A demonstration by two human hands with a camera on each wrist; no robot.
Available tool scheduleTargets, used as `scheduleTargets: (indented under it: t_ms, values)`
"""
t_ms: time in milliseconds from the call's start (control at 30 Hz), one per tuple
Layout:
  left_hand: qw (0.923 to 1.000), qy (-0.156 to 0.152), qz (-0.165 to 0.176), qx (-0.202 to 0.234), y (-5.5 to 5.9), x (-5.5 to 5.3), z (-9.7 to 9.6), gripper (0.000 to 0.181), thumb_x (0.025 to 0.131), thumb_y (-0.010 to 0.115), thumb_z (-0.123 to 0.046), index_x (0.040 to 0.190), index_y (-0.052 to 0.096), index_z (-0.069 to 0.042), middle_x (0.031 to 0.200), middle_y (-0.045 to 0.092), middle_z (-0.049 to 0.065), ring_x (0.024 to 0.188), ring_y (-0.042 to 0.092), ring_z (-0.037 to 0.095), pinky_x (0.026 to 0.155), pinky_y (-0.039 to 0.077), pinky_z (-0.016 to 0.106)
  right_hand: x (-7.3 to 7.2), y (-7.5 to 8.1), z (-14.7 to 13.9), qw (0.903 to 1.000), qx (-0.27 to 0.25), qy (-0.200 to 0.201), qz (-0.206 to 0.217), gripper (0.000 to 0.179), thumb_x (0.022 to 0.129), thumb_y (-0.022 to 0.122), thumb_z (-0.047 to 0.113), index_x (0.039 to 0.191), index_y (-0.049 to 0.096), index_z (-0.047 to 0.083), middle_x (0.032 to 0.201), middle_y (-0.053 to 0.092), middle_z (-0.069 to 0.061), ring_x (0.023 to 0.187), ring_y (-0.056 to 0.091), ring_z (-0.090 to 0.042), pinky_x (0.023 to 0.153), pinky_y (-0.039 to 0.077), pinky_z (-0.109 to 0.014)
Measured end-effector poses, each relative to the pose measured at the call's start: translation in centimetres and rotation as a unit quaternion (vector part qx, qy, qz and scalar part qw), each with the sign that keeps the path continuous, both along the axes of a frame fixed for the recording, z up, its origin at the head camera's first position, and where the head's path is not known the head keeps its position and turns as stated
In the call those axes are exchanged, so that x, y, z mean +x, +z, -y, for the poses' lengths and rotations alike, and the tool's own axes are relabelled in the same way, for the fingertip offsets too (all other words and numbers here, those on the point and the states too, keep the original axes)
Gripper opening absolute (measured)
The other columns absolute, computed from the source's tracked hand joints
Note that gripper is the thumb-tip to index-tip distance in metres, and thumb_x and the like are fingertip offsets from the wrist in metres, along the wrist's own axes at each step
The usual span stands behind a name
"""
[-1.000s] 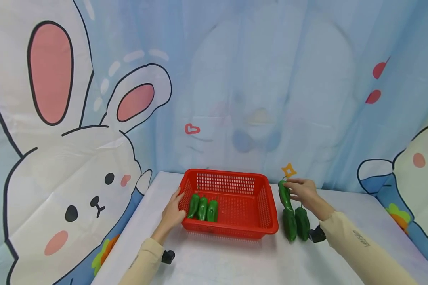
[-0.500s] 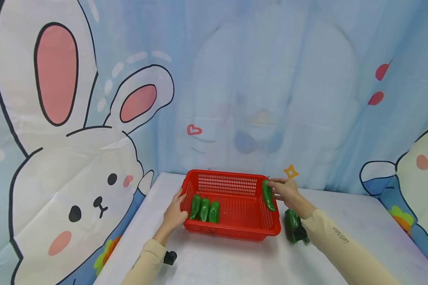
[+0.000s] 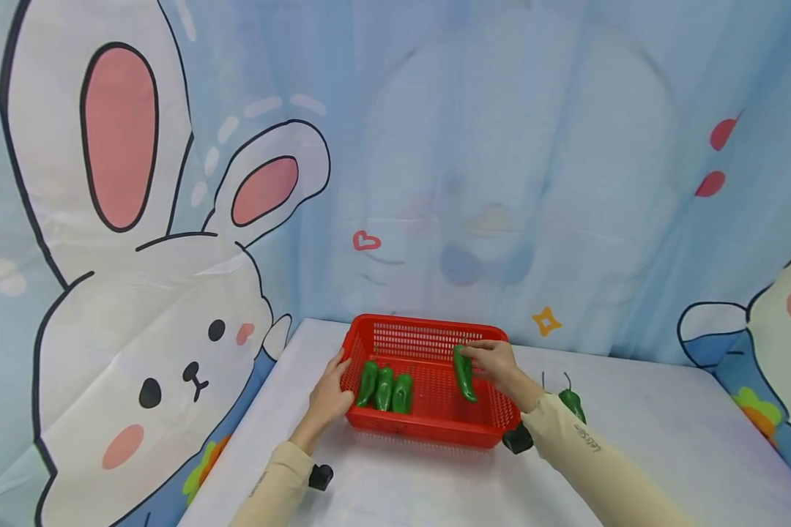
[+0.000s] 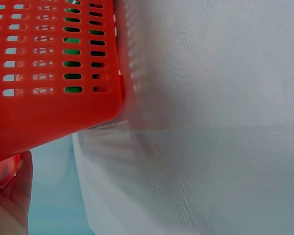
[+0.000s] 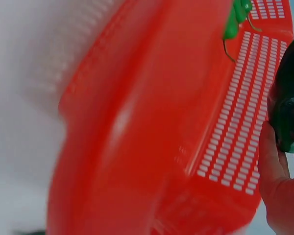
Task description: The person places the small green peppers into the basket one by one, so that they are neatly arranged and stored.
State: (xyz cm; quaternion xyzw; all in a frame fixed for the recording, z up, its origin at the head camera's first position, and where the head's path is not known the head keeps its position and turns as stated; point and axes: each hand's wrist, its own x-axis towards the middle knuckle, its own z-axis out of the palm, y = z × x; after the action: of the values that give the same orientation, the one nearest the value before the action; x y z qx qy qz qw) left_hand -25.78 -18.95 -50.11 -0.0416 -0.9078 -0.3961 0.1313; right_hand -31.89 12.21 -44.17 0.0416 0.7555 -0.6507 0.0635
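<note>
The step in hand seems to be placing a green pepper [image 3: 463,375] into the red basket [image 3: 422,428]. The right hand [image 3: 494,362] has its fingers closed in a pinch on the pepper's far end, holding it over the basket's right half; whether the near tip meets the basket floor cannot be told. The left hand [image 3: 328,401] touches the basket's left rim, but whether its fingers curl round it is unclear. The next move probably calls for lowering the pepper flat and letting go, with the basket kept steady. By count, there are one basket, three peppers [image 3: 384,389] in its near left part, and one in the right hand; on the tabletop [image 3: 435,487], to the basket's right, one remaining pepper [image 3: 571,402] shows partly past the right sleeve [image 3: 587,443], and a second stem [image 3: 543,379] beside it suggests another, hidden.
</note>
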Motion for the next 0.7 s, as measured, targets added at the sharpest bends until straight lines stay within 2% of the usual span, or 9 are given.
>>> scheduleTargets:
  t_ms: [200, 433, 700]
  values:
    - [1.0000, 0.003, 0.000, -0.006, 0.0, -0.1, 0.0, 0.070, 0.071, 0.053, 0.002, 0.142, 0.049, 0.004, 0.158, 0.033, 0.011, 0.140, 0.037, 0.033, 0.096, 0.044, 0.057, 0.1, -1.0, 2.0, 0.9999, -0.011, -0.007, 0.004, 0.041, 0.093, 0.064, 0.010, 0.127, 0.055, -0.012, 0.115, 0.060, -0.023, 0.081, 0.068, -0.019, 0.077, 0.058, -0.043]
    - [1.0000, -0.001, 0.002, -0.005, -0.1, -0.2, -0.1, 0.072, 0.070, 0.053, 0.001, 0.142, 0.048, 0.005, 0.158, 0.033, 0.012, 0.140, 0.037, 0.034, 0.097, 0.043, 0.059, 0.3, -2.3, 3.9, 0.9998, -0.008, -0.017, 0.005, 0.037, 0.090, 0.067, 0.007, 0.120, 0.060, -0.013, 0.115, 0.061, -0.027, 0.087, 0.068, -0.028, 0.076, 0.058, -0.045]
    - [1.0000, 0.003, 0.000, -0.002, -0.3, -0.3, 0.1, 0.070, 0.072, 0.053, 0.001, 0.142, 0.049, 0.004, 0.158, 0.033, 0.011, 0.140, 0.037, 0.033, 0.097, 0.043, 0.058, 0.5, -3.1, 5.5, 0.9997, -0.004, -0.023, 0.011, 0.035, 0.089, 0.068, 0.005, 0.118, 0.062, -0.013, 0.111, 0.063, -0.025, 0.077, 0.067, -0.021, 0.075, 0.057, -0.047]
